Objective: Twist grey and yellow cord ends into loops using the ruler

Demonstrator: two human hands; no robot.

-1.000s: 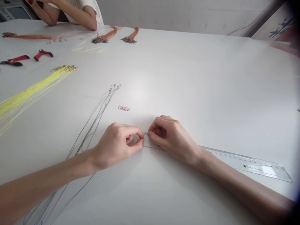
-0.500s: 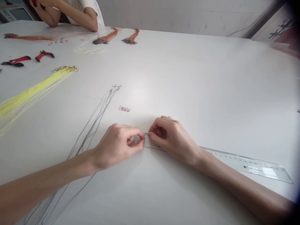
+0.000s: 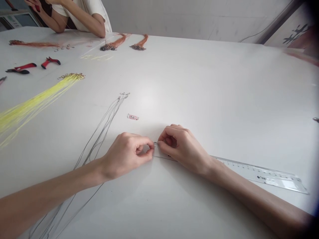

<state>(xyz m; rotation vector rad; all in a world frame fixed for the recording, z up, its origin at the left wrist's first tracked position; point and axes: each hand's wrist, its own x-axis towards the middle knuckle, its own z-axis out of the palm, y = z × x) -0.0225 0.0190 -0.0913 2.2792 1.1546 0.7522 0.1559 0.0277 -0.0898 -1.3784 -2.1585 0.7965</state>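
White table (image 3: 211, 83), yellow cord bundle (image 3: 42, 99) toward ten o'clock. Clear plastic ruler (image 3: 259, 174) runs toward four o'clock, near end beneath the hands. Grey strands (image 3: 104, 132) pass under the left forearm. Left hand (image 3: 126, 154) and right hand (image 3: 183, 147) nearly meet, curled fingertips (image 3: 150, 151) pinching a tiny item (image 3: 156, 143), too fine to identify, at the ruler's end.

A clear plastic ruler (image 3: 261, 175) with black markings, lying flat on the white worktop (image 3: 224, 99), a thin wire tip (image 3: 156, 143) at its near end, fine grey strands (image 3: 99, 141) lying loose to its left
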